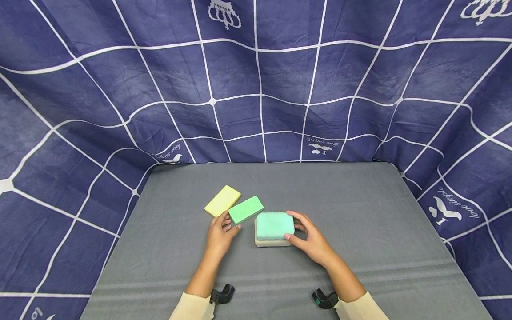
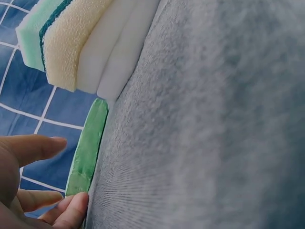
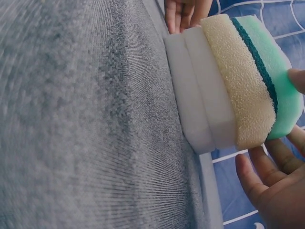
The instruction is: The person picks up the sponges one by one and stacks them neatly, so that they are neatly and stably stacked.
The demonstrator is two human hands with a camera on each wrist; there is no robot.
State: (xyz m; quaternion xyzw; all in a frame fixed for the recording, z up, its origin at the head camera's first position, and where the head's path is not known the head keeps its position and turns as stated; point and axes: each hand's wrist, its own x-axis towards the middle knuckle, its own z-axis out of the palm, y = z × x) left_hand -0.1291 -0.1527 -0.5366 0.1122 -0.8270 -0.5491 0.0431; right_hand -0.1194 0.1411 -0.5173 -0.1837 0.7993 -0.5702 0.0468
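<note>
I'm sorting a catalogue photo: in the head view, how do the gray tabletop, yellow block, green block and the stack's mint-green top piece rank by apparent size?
1. Gray tabletop
2. Mint-green top piece
3. Yellow block and green block: they look about alike, so I leave these two unranked.

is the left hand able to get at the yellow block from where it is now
Probably yes: the yellow block lies just beyond the fingertips of the left hand, its top bare. The green block crowds its right side, but its left side looks free.
</note>
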